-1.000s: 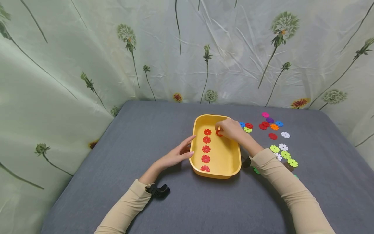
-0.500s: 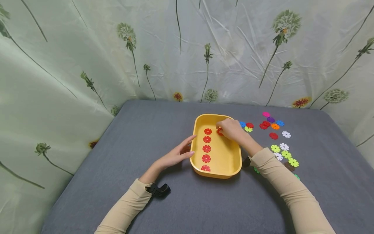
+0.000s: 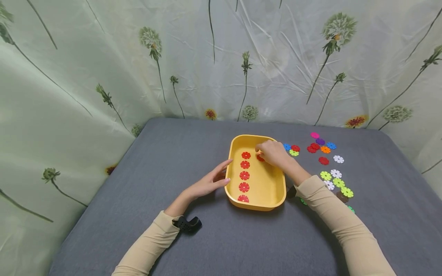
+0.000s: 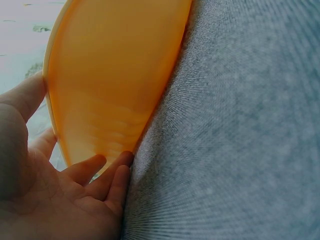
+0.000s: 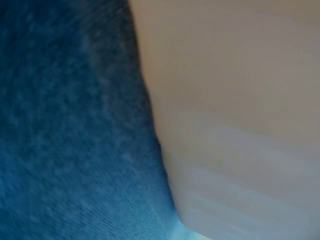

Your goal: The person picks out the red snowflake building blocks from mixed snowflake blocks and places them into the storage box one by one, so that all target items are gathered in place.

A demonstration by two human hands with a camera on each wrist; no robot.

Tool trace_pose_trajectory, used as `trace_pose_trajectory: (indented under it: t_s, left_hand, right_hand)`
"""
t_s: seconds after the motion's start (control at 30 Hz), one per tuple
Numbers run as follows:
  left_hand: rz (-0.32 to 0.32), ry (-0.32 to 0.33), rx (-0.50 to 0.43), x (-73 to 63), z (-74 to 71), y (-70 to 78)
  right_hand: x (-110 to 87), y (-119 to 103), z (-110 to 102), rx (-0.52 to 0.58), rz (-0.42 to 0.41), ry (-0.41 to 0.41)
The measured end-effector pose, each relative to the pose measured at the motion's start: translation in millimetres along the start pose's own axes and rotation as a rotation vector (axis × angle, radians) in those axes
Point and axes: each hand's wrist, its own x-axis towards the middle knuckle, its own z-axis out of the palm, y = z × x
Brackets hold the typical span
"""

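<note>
A yellow rectangular tray (image 3: 269, 202) sits on the grey cloth-covered table. Inside it, along the left side, runs a column of several red notched interlocking discs (image 3: 244, 175). My right hand (image 3: 272, 152) reaches over the tray's right rim and pinches another red interlocking disc (image 3: 260, 158) near the tray floor, level with the column's far end; the fingers partly hide this disc. With spread, mostly straight fingers, my left hand (image 3: 206, 184) touches the tray's left side. In the left wrist view, the left hand's fingertips (image 4: 97, 162) lie against the outer yellow wall (image 4: 115, 75).
Right of the tray lie loose discs: a blue disc (image 3: 287, 147), an orange disc (image 3: 325, 150), a white disc (image 3: 338, 159), several lime discs (image 3: 347, 192) and others. My right sleeve (image 3: 345, 226) passes over some. A flower-printed curtain (image 3: 207, 76) hangs behind the table.
The red disc under my right fingers looks a little lower and flatter than before. Both hands and the tray have stayed nearly in place.
</note>
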Motion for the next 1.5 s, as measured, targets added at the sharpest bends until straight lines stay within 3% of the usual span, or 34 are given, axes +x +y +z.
trace_pose_trajectory:
  t_s: [0.3, 0.63, 1.1, 1.5]
  left_hand:
    - [0.015, -0.004, -0.008, 0.3, -1.5, 0.5]
    - [0.004, -0.007, -0.008, 0.9, 1.0, -1.3]
    - [-0.006, -0.012, -0.019, 1.6, 1.7, 1.3]
    - [0.011, -0.007, -0.021, 1.2, 0.5, 0.8]
  right_hand:
    - [-4.7, -2.7, -7.0, 0.02, -0.006, -0.021]
    - [-7.4, -3.9, 0.4, -0.01, -0.049, -0.04]
    - [-8.7, -3.6, 0.7, -0.028, -0.063, -0.005]
    - [-9.2, 0.7, -6.5, 0.09, -0.054, -0.006]
